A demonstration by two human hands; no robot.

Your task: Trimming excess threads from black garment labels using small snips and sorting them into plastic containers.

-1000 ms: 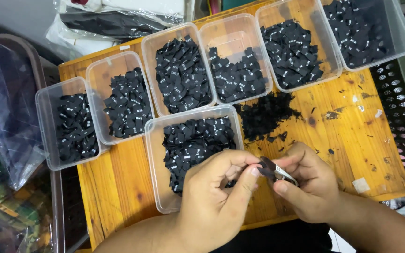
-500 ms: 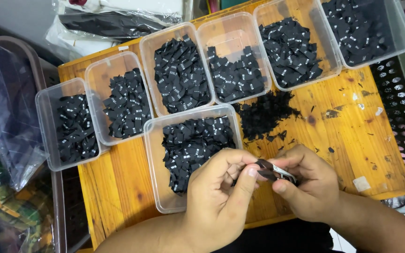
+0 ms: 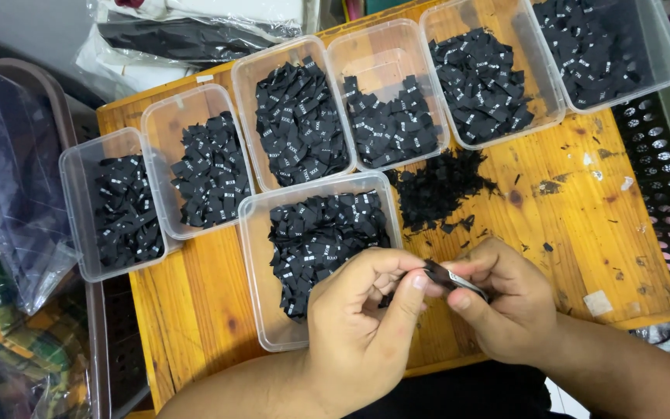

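While over the wooden table, both hands pinching one small black woven label.

So counting it up: 7 clear plastic tubs on the wooden table, all with black woven labels inside, way too many to count. 6 of them run in a row along the far side of the table: tub 1, tub 2, tub 3, tub 4, tub 5, tub 6. The 7th tub sits on the near side of the table, in front of that row. 1 loose pile of black scraps lies on the table just right of tub 7. 2 hands over the near edge: left hand, right hand, with 1 small stack of labels between them.
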